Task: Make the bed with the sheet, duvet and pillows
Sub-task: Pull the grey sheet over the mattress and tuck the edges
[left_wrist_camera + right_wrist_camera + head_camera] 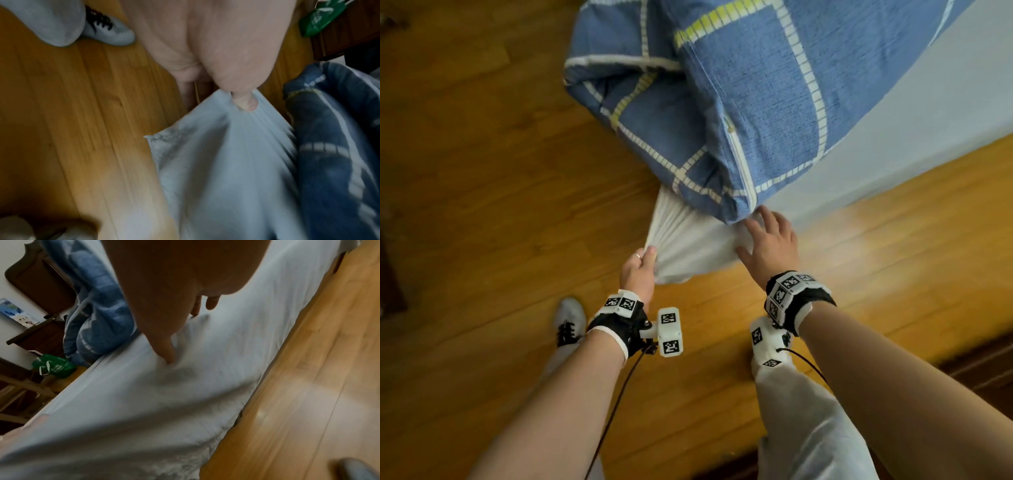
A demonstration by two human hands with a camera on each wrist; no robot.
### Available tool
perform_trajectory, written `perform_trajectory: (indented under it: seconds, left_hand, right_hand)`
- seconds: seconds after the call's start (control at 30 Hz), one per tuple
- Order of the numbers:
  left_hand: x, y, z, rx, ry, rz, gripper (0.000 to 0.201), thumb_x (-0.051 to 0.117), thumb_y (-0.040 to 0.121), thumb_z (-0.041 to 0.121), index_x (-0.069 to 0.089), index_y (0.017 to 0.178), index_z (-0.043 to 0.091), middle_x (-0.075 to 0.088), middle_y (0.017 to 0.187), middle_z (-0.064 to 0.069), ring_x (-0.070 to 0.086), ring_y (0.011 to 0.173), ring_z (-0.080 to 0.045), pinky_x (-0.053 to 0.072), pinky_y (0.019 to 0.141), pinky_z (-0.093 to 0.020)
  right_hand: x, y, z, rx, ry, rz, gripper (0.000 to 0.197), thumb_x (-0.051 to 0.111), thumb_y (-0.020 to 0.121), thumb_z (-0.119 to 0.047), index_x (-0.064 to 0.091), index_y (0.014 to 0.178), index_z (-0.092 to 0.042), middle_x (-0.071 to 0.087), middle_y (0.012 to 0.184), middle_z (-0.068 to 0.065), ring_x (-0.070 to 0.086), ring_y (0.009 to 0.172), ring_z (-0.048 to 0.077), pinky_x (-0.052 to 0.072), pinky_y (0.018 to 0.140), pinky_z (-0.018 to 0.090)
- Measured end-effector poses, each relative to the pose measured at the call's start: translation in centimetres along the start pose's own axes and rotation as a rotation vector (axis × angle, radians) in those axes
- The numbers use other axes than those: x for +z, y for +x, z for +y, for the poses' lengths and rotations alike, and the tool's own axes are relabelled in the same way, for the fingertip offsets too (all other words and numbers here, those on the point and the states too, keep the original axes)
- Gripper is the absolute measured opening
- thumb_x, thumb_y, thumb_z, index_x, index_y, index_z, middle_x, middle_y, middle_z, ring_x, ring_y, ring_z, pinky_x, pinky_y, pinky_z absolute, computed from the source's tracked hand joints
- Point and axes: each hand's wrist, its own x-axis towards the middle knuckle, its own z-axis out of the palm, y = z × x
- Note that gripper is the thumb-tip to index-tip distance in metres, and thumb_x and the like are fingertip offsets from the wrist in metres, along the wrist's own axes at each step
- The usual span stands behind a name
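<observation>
A pale blue-white sheet [688, 243] covers the bed corner and is drawn out toward me over the floor. My left hand [640, 265] grips a bunched fold of the sheet [226, 154], thumb pressed on top. My right hand [767, 240] lies flat with spread fingers on the sheet [185, 394] at the mattress corner, just under the duvet's hanging edge. The blue checked duvet [722, 102] with white and yellow lines is heaped on the bed and spills over its end toward the floor. It also shows as a dark blue duvet [333, 146] beside the sheet. No pillow is in view.
A wooden floor [482, 171] surrounds the bed. My grey shoe [568, 322] and pale trouser leg [801, 411] stand close to the corner. A green bag [55, 366] and dark wooden furniture [37, 280] stand beyond the bed's far side.
</observation>
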Motion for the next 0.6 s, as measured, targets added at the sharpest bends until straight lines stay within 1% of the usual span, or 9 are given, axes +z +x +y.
perform_trajectory:
  seconds: [0.03, 0.07, 0.13, 0.2, 0.3, 0.33, 0.43, 0.5, 0.6]
  left_hand:
    - [-1.7, 0.2, 0.2, 0.015, 0.011, -0.006, 0.022, 0.047, 0.100, 0.033, 0.062, 0.092, 0.019, 0.058, 0.092, 0.004, 0.052, 0.093, -0.017, 0.039, 0.081, -0.028]
    - [-3.1, 0.7, -0.3, 0.017, 0.021, -0.014, 0.023, 0.047, 0.100, 0.033, 0.062, 0.089, 0.019, 0.060, 0.089, 0.004, 0.057, 0.091, -0.020, 0.043, 0.080, -0.030]
    - [-5.0, 2.2, -1.5, 0.013, 0.043, -0.031, 0.035, 0.050, 0.097, 0.040, 0.065, 0.109, 0.011, 0.067, 0.106, -0.004, 0.062, 0.103, -0.025, 0.049, 0.091, -0.035]
    - [-6.2, 3.2, -3.9, -0.043, 0.070, -0.046, 0.057, 0.054, 0.090, 0.051, 0.058, 0.127, 0.008, 0.062, 0.124, -0.003, 0.058, 0.115, -0.025, 0.045, 0.103, -0.042]
    - [-7.1, 4.7, -7.2, -0.100, 0.103, -0.072, 0.084, 0.057, 0.072, 0.077, 0.058, 0.126, 0.012, 0.063, 0.126, -0.006, 0.060, 0.116, -0.026, 0.048, 0.101, -0.047]
    - [-7.5, 4.6, -6.9, -0.097, 0.132, -0.091, 0.081, 0.056, 0.072, 0.076, 0.061, 0.122, 0.012, 0.065, 0.123, -0.008, 0.062, 0.113, -0.028, 0.050, 0.098, -0.048]
    - [-9.3, 2.1, -3.7, -0.129, 0.257, -0.141, 0.032, 0.051, 0.096, 0.036, 0.062, 0.120, 0.018, 0.065, 0.121, -0.009, 0.061, 0.112, -0.030, 0.051, 0.096, -0.047]
    - [-11.0, -0.2, -0.7, -0.175, 0.294, -0.141, 0.038, 0.049, 0.099, 0.033, 0.049, 0.135, 0.021, 0.058, 0.130, -0.009, 0.057, 0.117, -0.031, 0.048, 0.099, -0.047]
    - [-14.6, -2.9, 5.5, -0.068, 0.304, -0.123, 0.041, 0.049, 0.097, 0.035, 0.047, 0.136, 0.021, 0.061, 0.127, -0.008, 0.062, 0.109, -0.030, 0.050, 0.095, -0.042]
  right_hand:
    - [0.4, -0.2, -1.4, 0.013, 0.007, -0.037, 0.061, 0.062, 0.089, -0.038, 0.039, 0.145, -0.033, 0.022, 0.160, 0.005, 0.018, 0.145, 0.033, 0.025, 0.116, 0.051]
    - [0.9, -0.4, -2.6, 0.032, 0.020, -0.073, 0.063, 0.062, 0.089, -0.038, 0.037, 0.146, -0.034, 0.022, 0.161, 0.005, 0.017, 0.146, 0.032, 0.024, 0.117, 0.050]
    - [1.8, -0.7, -4.6, 0.070, 0.055, -0.127, 0.065, 0.061, 0.089, -0.038, 0.034, 0.148, -0.035, 0.022, 0.161, 0.003, 0.016, 0.147, 0.030, 0.023, 0.117, 0.048]
    - [2.5, -1.3, -6.1, 0.101, 0.080, -0.187, 0.065, 0.061, 0.089, -0.036, 0.033, 0.148, -0.035, 0.023, 0.160, 0.000, 0.017, 0.147, 0.027, 0.023, 0.118, 0.046]
    - [2.3, -2.4, -6.8, 0.158, 0.109, -0.254, 0.066, 0.061, 0.090, -0.035, 0.032, 0.149, -0.033, 0.023, 0.160, -0.001, 0.018, 0.147, 0.026, 0.024, 0.118, 0.046]
    - [1.7, -2.6, -6.8, 0.176, 0.111, -0.272, 0.067, 0.061, 0.090, -0.035, 0.031, 0.150, -0.032, 0.024, 0.160, 0.000, 0.019, 0.146, 0.027, 0.025, 0.117, 0.045]
    - [-0.9, -3.2, -7.4, 0.214, 0.137, -0.366, 0.066, 0.061, 0.091, -0.033, 0.033, 0.150, -0.026, 0.037, 0.154, 0.005, 0.037, 0.138, 0.029, 0.038, 0.110, 0.041]
    - [-3.9, -3.6, -8.8, 0.203, 0.193, -0.460, 0.060, 0.062, 0.092, -0.032, 0.040, 0.147, -0.023, 0.050, 0.144, 0.007, 0.054, 0.124, 0.028, 0.047, 0.096, 0.035]
    - [-10.5, -3.8, -12.6, 0.129, 0.181, -0.506, 0.053, 0.063, 0.091, -0.035, 0.048, 0.141, -0.021, 0.057, 0.138, 0.006, 0.058, 0.120, 0.026, 0.048, 0.100, 0.037]
